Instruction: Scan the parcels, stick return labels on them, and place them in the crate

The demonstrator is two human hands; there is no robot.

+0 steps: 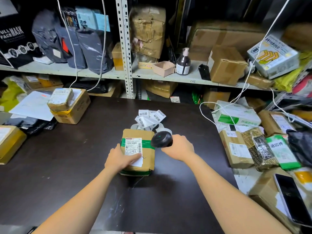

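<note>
1. Room. Steel shelving (125, 48) runs across 12 o'clock, its boards packed with cartons and grey mailer bags. I cannot pick out the crate in this view.

2. Surface. The dark table (67, 166) is flat and matt, with light scuffs toward 6 o'clock. I judge that cardboard will slide on it if pushed, so downward pressure is needed during scanning. Loose parcels are heaped along its 3 o'clock edge, and boxes are stacked at 9 to 10 o'clock.

3. Parcel (148, 157). It lies at the centre of the table, label side up. It is a small, creased carton banded with green tape (146, 143). It looks light enough for one hand. The walls are stiff but dented, so I would expect some give under pressure. Recommended hold: span the two long sides, thumb on one and fingers on the other, clear of the shipping label (133, 146). Do not lift by the tape.

4. Left hand (118, 157). It rests on the parcel's 7 o'clock corner. The fingers lie nearly flat over the lower end of the label, pressing the parcel to the table. The barcode above them is uncovered.

5. Right hand (180, 147). It is wrapped around the handle of the black scanner (162, 139), which sits at the parcel's 2 o'clock with its head turned toward the label.

6. Return labels (150, 118). A loose curl of white stickers lies just beyond the parcel at 12 o'clock. They are thin and limp, so peel each one by a corner.
</note>
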